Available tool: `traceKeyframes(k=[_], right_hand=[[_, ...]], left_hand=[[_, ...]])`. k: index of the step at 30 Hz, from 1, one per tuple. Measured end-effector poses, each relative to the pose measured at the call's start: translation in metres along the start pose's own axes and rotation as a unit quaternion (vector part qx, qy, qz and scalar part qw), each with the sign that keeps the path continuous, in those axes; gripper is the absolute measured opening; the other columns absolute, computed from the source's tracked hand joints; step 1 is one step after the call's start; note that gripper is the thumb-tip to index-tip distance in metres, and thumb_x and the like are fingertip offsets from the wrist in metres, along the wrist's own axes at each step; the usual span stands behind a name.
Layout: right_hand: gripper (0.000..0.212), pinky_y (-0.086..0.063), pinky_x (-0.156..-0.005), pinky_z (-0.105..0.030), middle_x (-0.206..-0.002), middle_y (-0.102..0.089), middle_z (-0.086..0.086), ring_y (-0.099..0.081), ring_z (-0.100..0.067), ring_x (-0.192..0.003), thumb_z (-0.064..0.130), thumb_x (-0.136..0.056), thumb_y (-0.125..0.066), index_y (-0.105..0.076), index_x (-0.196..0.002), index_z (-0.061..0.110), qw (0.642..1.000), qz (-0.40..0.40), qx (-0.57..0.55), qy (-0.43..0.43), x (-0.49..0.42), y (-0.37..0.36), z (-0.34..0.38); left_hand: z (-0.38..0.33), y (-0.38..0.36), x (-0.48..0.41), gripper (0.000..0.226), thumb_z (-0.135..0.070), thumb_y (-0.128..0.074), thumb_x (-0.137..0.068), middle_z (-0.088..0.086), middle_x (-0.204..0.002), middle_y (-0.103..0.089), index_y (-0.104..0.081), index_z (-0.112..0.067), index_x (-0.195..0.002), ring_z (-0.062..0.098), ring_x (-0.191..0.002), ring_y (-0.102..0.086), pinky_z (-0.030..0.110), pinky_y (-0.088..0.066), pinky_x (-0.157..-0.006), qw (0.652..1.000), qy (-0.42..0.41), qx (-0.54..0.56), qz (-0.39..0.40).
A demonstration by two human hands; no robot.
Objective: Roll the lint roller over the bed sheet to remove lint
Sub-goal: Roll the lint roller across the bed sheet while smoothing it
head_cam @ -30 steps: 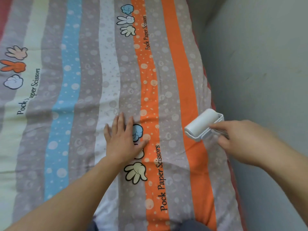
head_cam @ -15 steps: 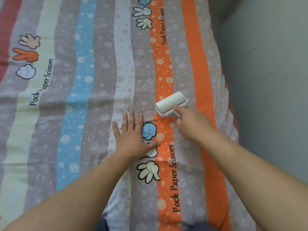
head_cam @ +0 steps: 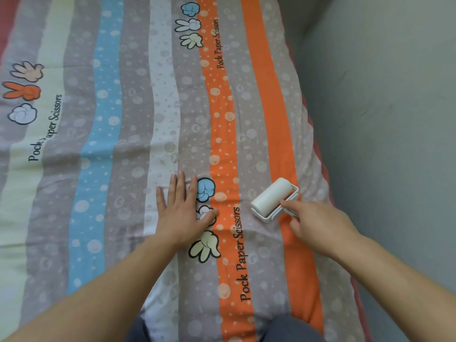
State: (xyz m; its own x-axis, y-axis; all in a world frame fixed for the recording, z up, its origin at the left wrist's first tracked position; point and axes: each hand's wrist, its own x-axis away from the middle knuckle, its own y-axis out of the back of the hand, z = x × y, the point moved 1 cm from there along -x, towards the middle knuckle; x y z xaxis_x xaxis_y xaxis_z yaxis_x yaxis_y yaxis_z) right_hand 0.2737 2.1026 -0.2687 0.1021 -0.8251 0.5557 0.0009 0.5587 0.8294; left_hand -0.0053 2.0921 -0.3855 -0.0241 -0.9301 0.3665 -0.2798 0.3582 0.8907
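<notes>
The bed sheet (head_cam: pixel 138 114) reads "Pock Paper Scissors" — three times (leftmost partly creased).

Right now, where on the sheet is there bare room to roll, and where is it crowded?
The bed sheet lies bare left of the left hand, across the blue and cream stripes, and beyond both hands. Crowded: the near right, where the lint roller and right hand sit between the left hand and the wall.
</notes>
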Motion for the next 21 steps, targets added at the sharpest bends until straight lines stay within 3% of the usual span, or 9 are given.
traceKeyframes(k=[7, 10, 13, 16, 21], right_hand=[[0.045, -0.051, -0.086, -0.033, -0.127, -0.061, 0.009, -0.059, -0.017, -0.111, 0.032, -0.086, -0.046, -0.052, -0.128, 0.048, 0.994, 0.09, 0.054, -0.012, 0.026, 0.027, -0.021], [0.046, -0.051, -0.089, -0.032, -0.129, -0.06, 0.012, -0.059, -0.013, -0.11, 0.034, -0.085, -0.048, -0.053, -0.127, 0.051, 0.99, 0.124, 0.064, -0.009, 0.027, 0.055, -0.02], [0.044, -0.049, -0.093, -0.032, -0.132, -0.059, 0.011, -0.059, -0.014, -0.113, 0.034, -0.087, -0.051, -0.055, -0.128, 0.049, 0.996, 0.086, 0.017, 0.003, 0.024, 0.08, -0.004], [0.043, -0.05, -0.086, -0.033, -0.128, -0.06, 0.009, -0.059, -0.016, -0.101, 0.031, -0.091, -0.048, -0.053, -0.131, 0.047, 0.999, 0.024, -0.024, 0.034, 0.004, 0.089, 0.032], [0.042, -0.051, -0.081, -0.038, -0.124, -0.063, -0.002, -0.059, -0.028, -0.104, 0.024, -0.094, -0.043, -0.051, -0.134, 0.038, 0.992, -0.058, -0.086, 0.075, -0.068, 0.061, 0.115]], left_hand=[[-0.002, 0.004, 0.003, 0.105, -0.086, -0.02, -0.079, 0.003, -0.165, 0.027, 0.014, -0.03, -0.16, 0.016, -0.147, 0.036, 0.05, 0.025, -0.118, 1.0, -0.002, 0.017, 0.009], [0.0, 0.009, 0.005, 0.093, -0.073, -0.038, -0.09, 0.002, -0.169, 0.016, 0.0, -0.029, -0.162, 0.016, -0.152, 0.026, 0.046, 0.02, -0.121, 0.999, -0.008, 0.05, -0.005], [0.008, 0.018, 0.008, 0.074, -0.054, -0.048, -0.097, 0.004, -0.17, -0.001, -0.022, -0.023, -0.159, 0.02, -0.156, 0.006, 0.044, 0.003, -0.124, 0.994, 0.003, 0.091, -0.06], [0.024, 0.026, 0.01, 0.071, -0.053, -0.046, -0.098, 0.006, -0.17, 0.002, -0.025, -0.02, -0.157, 0.024, -0.156, 0.005, 0.047, -0.008, -0.123, 0.993, 0.039, 0.072, -0.085], [0.055, 0.032, 0.003, 0.099, -0.08, -0.036, -0.087, 0.006, -0.167, 0.023, 0.0, -0.026, -0.161, 0.023, -0.152, 0.027, 0.049, 0.015, -0.122, 0.997, 0.065, 0.007, -0.029]])
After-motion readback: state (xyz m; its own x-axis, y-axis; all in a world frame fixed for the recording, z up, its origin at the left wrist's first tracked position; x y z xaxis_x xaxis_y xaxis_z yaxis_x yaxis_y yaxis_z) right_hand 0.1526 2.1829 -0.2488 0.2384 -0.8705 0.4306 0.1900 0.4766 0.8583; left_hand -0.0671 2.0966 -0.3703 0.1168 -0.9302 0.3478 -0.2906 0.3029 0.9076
